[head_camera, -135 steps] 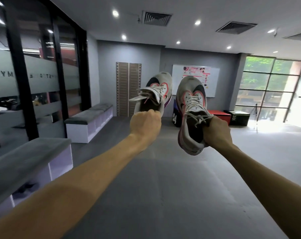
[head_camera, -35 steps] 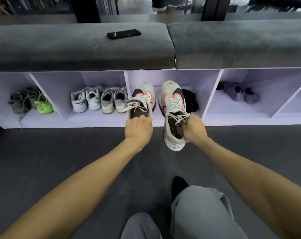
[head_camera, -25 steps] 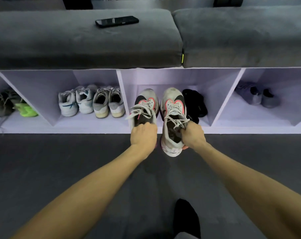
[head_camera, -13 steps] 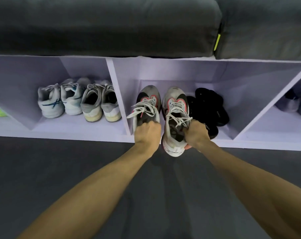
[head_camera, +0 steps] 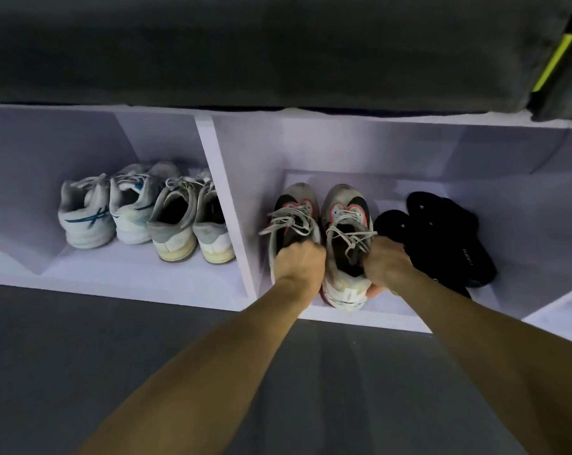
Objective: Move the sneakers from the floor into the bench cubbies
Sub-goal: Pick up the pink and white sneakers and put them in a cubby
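Note:
Two grey sneakers with pink and black trim and loose grey laces sit side by side inside the middle cubby (head_camera: 360, 149) of the white bench. My left hand (head_camera: 299, 262) grips the heel collar of the left sneaker (head_camera: 294, 208). My right hand (head_camera: 388, 266) grips the heel collar of the right sneaker (head_camera: 345, 211). Both toes point toward the cubby's back wall. The right sneaker's heel rests near the cubby's front edge; the left sneaker's heel is hidden behind my hand.
Black slippers (head_camera: 442, 231) lie to the right in the same cubby, close to my right hand. The cubby to the left holds a white pair (head_camera: 107, 211) and a grey pair (head_camera: 192, 221). A dark grey cushion (head_camera: 245, 44) tops the bench. Dark floor lies in front.
I carried the sneakers across the room to the bench, came in low and pushed them forward into the middle cubby; both hands still grip the heel collars.

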The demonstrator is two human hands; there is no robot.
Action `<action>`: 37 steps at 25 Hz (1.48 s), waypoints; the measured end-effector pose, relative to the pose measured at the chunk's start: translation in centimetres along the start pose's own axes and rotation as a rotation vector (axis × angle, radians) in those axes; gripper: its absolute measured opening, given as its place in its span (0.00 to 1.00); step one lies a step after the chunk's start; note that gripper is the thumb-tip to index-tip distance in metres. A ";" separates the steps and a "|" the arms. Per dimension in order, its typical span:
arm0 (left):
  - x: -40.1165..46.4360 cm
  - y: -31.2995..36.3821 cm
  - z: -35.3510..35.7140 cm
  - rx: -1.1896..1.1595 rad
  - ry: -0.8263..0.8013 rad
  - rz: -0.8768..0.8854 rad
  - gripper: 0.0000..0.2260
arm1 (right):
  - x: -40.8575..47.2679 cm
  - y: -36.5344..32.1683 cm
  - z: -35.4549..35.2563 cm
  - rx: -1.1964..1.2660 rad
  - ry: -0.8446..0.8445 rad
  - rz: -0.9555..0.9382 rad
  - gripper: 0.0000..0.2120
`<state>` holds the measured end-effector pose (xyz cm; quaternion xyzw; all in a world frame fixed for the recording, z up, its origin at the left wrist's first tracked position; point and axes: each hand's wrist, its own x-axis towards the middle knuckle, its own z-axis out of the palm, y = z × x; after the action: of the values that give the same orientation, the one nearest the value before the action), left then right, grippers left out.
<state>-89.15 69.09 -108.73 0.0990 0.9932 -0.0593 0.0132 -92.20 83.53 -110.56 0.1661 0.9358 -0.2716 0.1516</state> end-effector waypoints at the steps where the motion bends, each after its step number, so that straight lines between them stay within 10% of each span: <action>1: 0.8 -0.3 0.2 -0.012 -0.014 -0.011 0.15 | 0.8 -0.2 -0.1 -0.016 0.006 -0.002 0.08; 19: 9.2 -4.2 -0.3 -0.224 0.164 -0.031 0.17 | 7.3 -2.1 -2.0 -0.043 0.280 -0.259 0.15; 37: -6.7 -3.6 -16.1 -0.198 0.129 0.123 0.27 | -15.0 -2.1 -13.3 -0.237 0.214 -0.487 0.30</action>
<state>-83.49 66.18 -92.11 0.1618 0.9850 0.0467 -0.0372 -82.14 85.85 -93.21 -0.0545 0.9840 -0.1696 0.0008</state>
